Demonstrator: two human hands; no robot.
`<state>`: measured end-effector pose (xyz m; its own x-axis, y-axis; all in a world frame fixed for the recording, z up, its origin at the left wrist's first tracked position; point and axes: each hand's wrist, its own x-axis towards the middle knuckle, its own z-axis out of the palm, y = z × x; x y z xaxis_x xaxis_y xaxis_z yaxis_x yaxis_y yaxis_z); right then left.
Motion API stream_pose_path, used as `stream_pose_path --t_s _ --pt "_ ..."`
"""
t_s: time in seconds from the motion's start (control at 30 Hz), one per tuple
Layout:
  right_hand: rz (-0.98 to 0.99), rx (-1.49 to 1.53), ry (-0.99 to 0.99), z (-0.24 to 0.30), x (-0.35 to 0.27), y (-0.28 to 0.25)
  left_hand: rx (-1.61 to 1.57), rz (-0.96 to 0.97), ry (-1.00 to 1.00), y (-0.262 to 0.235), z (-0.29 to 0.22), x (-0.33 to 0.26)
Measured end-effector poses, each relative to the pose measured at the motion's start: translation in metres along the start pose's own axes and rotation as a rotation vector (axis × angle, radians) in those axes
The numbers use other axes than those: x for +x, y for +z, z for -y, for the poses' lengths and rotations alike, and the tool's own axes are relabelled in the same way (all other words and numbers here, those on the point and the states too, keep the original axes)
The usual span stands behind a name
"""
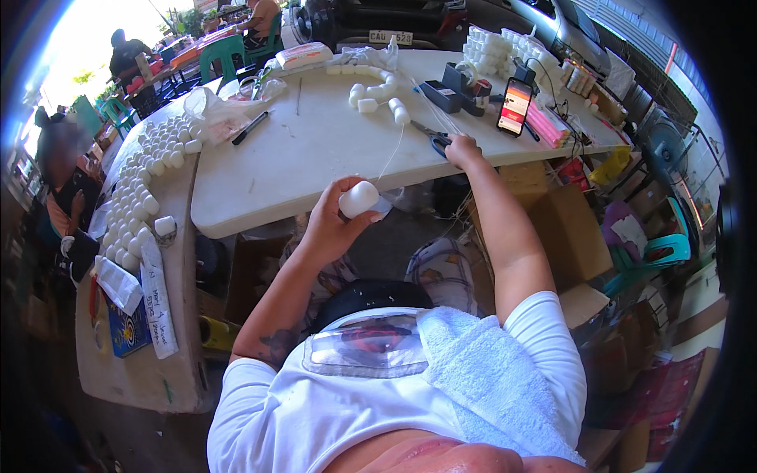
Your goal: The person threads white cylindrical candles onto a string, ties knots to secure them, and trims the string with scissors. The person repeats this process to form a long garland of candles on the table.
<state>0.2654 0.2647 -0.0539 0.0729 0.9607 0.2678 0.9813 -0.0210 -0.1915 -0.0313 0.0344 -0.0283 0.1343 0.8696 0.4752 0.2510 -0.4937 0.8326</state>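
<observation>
Left hand [335,217] fingers grip a white roll [359,199] below the counter [315,150] edge; right hand [463,150] apparently rests on the scissors [432,137], fingers curled.

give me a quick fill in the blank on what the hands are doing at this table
1. The left hand holds a small white roll of the colour ____.
2. The right hand rests on the white table right beside a pair of ____.
3. A phone stands propped up with its screen ____.
4. A black ____ lies on the table near a clear plastic bag.

Missing words: white; scissors; lit; marker
</observation>
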Motion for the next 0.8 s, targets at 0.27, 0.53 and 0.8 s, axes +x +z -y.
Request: stream_pose_path --t_s 0.27,0.53,0.8 --pt "0.65 -0.068 0.039 0.024 -0.005 -0.049 -0.06 -0.044 -0.024 -0.004 0.012 -0.001" --pt "0.567 1.231 0.295 0.019 -0.083 -0.061 0.229 -0.129 0.112 -0.003 -0.008 -0.01" --pt "-0.174 1.671 -0.726 0.079 -0.222 -0.15 0.436 -0.141 0.184 0.009 -0.016 -0.003"
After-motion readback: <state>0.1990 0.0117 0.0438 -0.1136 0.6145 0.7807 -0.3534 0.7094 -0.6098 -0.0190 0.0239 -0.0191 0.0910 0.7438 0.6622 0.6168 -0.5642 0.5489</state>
